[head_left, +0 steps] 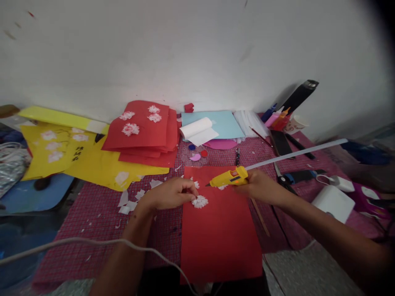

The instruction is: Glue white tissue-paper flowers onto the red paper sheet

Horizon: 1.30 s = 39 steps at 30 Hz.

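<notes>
My right hand [251,184] is wrapped round a yellow hot glue gun [227,178]. A long white glue stick [296,155] sticks out of its back end, and its nozzle points left over a red paper sheet [220,238]. My left hand [174,193] is closed in a pinch at the left edge of a white crumpled paper flower [200,201] on that sheet. Two more white tufts lie higher on the sheet, partly hidden by the glue gun and my hands.
Red sheets with pink-white flowers [135,139] lie stacked at the back left, over yellow paper [108,168]. Paper scraps [128,203] are left of my hand. Scissors [282,179], a phone [280,143] and a black bottle [299,96] stand right. A white cord [92,241] crosses in front.
</notes>
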Each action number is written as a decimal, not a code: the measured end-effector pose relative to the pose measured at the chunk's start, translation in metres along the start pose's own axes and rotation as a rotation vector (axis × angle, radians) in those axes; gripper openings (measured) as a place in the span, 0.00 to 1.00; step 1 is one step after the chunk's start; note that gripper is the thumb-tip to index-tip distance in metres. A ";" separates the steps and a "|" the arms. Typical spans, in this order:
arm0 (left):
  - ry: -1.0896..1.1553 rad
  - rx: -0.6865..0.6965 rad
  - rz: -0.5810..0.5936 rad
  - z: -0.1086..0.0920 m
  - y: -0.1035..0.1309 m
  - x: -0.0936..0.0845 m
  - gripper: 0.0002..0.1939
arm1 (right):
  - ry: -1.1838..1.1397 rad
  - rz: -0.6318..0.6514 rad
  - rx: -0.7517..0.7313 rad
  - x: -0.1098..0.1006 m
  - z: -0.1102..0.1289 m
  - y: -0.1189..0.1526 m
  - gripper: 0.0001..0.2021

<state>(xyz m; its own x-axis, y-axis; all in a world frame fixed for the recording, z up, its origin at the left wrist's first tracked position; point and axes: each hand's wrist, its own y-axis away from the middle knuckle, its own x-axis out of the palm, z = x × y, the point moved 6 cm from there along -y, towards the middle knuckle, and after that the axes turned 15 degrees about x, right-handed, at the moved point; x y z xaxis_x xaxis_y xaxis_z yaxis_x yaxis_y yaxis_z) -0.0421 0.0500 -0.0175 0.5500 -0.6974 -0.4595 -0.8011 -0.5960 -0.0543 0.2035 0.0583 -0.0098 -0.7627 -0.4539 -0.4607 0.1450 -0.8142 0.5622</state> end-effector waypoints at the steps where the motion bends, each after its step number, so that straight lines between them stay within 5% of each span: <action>1: 0.003 0.005 -0.007 0.000 0.001 -0.001 0.08 | 0.018 0.012 -0.002 0.001 0.003 -0.002 0.10; 9: -0.062 0.006 -0.112 -0.005 0.009 -0.014 0.08 | 0.195 0.063 -0.022 0.014 0.025 -0.011 0.09; 15: -0.107 -0.010 -0.086 -0.005 0.010 -0.013 0.08 | 0.323 0.068 -0.042 0.022 0.040 -0.016 0.09; 32: -0.134 0.018 -0.111 -0.001 0.009 -0.012 0.09 | 0.433 0.147 -0.017 0.035 0.038 -0.030 0.10; 39: -0.162 0.011 -0.080 0.000 0.008 -0.010 0.09 | 0.481 0.078 -0.052 0.035 0.042 -0.027 0.06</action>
<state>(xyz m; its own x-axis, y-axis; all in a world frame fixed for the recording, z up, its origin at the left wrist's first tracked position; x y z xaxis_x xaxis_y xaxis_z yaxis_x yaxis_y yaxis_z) -0.0545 0.0521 -0.0132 0.5678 -0.5737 -0.5903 -0.7591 -0.6423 -0.1059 0.1459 0.0796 -0.0123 -0.3727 -0.6205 -0.6900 0.2308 -0.7822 0.5787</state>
